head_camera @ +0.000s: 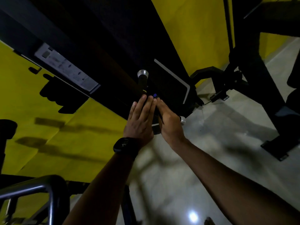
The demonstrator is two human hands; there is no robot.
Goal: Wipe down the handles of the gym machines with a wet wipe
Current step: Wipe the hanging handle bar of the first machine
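Note:
In the head view, both my arms reach forward to a black gym machine. A black handle [142,80] with a silver end cap stands just beyond my fingertips. A second silver cap [182,120] shows beside my right hand. My left hand [140,119], with a dark watch on its wrist, has its fingers straight and its tips at the base of the handle. My right hand [167,120] lies close beside it, fingers stretched out. A small blue spot [155,95] sits at the fingertips. Something dark lies between the two hands. No wipe is plainly visible.
The black machine frame [100,46] with a white label [65,67] runs across the top. Yellow wall panels [40,127] lie to the left and behind. Another black frame [259,78] stands on the pale floor at right. A metal rail [40,190] curves at the lower left.

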